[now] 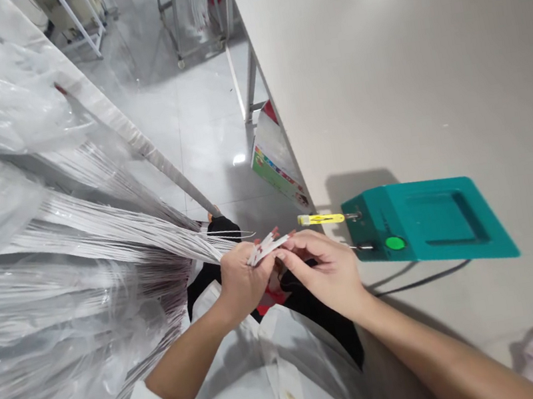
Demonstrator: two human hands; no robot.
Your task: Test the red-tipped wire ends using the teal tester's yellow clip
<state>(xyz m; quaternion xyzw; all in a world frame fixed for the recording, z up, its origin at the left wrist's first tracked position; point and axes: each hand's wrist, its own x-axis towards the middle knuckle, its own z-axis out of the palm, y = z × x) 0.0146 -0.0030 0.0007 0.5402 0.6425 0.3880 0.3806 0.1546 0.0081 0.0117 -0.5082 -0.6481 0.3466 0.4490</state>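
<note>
Where pale table (404,83) overhangs floor (205,115), white wires (267,248) in left hand (243,283) and right hand (331,270).

Grey tiled floor (159,129) — pale table (393,71) — wheeled rack (172,19).

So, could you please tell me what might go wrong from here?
The left hand holds many thin white strands, so a few could slip from its grip. They fan out away from it and might tangle. The right hand is close to the yellow clip and could knock it.
</note>
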